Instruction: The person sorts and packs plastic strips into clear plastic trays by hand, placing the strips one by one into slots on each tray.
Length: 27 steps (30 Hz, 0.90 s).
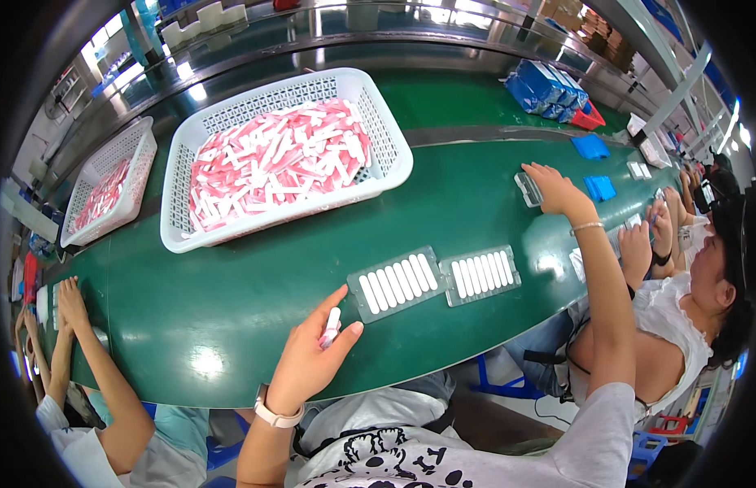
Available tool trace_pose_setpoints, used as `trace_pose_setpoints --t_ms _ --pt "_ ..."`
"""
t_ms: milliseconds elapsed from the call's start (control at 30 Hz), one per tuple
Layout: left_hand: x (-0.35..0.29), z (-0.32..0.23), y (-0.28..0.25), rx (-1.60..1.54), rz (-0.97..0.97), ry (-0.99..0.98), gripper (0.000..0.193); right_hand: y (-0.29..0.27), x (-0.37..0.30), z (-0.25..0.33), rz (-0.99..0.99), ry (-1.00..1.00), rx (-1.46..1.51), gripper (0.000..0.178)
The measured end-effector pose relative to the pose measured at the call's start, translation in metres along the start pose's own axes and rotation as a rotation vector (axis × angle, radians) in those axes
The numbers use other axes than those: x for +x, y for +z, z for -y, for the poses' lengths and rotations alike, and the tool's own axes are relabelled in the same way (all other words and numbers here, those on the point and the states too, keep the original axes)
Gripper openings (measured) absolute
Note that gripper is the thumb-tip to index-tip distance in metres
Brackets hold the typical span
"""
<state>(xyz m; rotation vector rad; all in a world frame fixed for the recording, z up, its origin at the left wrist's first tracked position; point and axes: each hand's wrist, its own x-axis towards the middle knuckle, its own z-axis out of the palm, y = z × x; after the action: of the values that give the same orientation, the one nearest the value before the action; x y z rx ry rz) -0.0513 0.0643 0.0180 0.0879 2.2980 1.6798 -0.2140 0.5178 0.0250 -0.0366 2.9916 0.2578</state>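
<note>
My left hand [317,350], with a pale watch on its wrist, is closed around a small white-and-pink stick [331,328]. Its index finger points at the corner of a clear plastic tray [355,284] filled with a row of several white sticks [397,282]. Beside that tray lies a second clear tray [516,279], also holding a row of white sticks [481,273]. Stretched out to the far right, my right hand [554,189] has its fingers on another small clear tray [528,189]; what that tray holds is not clear.
A white basket [288,213] heaped with pink-and-white sticks [276,159] stands ahead on the green table [207,325]. A similar basket [109,224] is at left. Blue packs [549,85] and a red bin [588,116] sit far right. Co-workers' hands [71,305] work on both sides.
</note>
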Motion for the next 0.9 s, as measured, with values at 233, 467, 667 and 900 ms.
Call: trace_pose_setpoints --t_ms 233,467,667,900 --pt "0.001 -0.01 0.017 0.53 -0.029 0.245 0.05 -0.04 -0.027 0.039 -0.296 -0.229 0.298 0.069" --pt "-0.023 -0.015 -0.013 0.362 -0.3 0.066 0.024 -0.09 -0.095 0.197 -0.319 -0.897 0.56 0.077" --pt "-0.045 0.013 -0.046 0.231 -0.541 -0.023 0.013 -0.038 -0.139 0.301 -0.231 -1.158 0.546 0.072" --pt "-0.072 0.022 -0.062 0.332 -0.224 -0.066 0.069 -0.034 -0.133 0.295 -0.382 -0.981 0.597 0.058"
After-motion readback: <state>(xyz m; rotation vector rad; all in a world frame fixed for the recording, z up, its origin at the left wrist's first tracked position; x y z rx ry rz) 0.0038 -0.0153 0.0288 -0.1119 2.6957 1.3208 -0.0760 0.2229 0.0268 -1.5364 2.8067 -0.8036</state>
